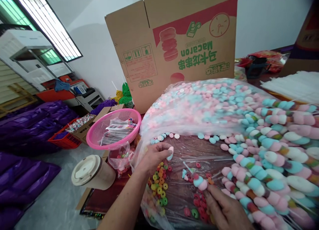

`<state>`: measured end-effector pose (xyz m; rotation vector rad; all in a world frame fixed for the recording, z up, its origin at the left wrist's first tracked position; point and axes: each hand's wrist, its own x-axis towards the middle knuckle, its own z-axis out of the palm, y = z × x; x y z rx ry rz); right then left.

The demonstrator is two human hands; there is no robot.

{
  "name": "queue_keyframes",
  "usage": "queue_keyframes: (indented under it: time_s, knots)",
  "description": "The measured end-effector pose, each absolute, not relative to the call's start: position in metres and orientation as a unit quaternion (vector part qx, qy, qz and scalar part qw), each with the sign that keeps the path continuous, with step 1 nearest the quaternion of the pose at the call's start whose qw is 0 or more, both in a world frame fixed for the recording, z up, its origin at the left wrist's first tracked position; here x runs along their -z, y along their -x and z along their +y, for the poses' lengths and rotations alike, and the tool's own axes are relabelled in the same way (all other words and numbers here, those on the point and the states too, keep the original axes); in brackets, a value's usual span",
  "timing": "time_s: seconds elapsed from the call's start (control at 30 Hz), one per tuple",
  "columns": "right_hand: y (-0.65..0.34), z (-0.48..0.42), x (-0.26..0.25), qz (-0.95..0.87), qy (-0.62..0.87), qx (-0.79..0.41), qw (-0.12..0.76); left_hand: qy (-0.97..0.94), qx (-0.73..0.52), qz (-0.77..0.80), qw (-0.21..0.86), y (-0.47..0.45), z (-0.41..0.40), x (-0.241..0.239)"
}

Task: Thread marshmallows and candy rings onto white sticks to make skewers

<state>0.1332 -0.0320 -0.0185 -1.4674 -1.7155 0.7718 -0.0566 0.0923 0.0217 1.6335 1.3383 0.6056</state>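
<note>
My left hand [156,155] pinches small pink and blue marshmallows [170,153] between thumb and fingertips, above the dark tabletop [189,147]. Closed round a candy skewer [200,182], my right hand [224,206] is at the lower right. Pink, blue and red pieces are on the stick, whose white end points up and left. Yellow, orange and green gummy rings [159,186] lie below my left hand. Red rings [199,203] lie beside my right hand. Behind both hands spreads a big pile of pastel marshmallows [199,107], partly under clear plastic. Filled marshmallow skewers [271,157] are stacked at the right.
A pink basket [91,137] with printed packets and a lidded cup [94,173] stand at the left. A large cardboard box [142,34] rises behind the pile. White sticks [296,87] lie at the far right. Purple bags [32,130] fill the floor at left.
</note>
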Motion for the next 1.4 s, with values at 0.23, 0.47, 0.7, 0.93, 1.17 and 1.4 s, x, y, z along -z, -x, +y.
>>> queue_keyframes:
  time_s: [0.23,0.47,0.7,0.93,1.17,1.4]
  knots:
    - [-0.114,-0.016,-0.019,-0.671,0.500,-0.344,0.426,-0.266,-0.342,0.372,0.821,0.048,0.013,-0.017]
    - [-0.113,-0.023,-0.018,-0.578,0.496,-0.480,0.435,-0.139,-0.444,0.401,0.789,0.040,-0.001,0.001]
    - [-0.106,-0.026,-0.020,-0.536,0.518,-0.499,0.443,-0.184,-0.475,0.434,0.743,0.022,-0.014,-0.015]
    - [-0.108,-0.027,-0.016,-0.535,0.523,-0.507,0.428,-0.304,-0.499,0.441,0.682,0.013,-0.030,-0.025]
    - [-0.141,-0.057,-0.014,-0.733,0.547,-0.321,0.247,-0.277,-0.548,0.556,0.560,0.024,-0.017,-0.010]
    - [-0.138,-0.065,-0.006,-0.782,0.591,-0.146,0.135,-0.390,-0.512,0.606,0.466,0.024,-0.019,-0.006]
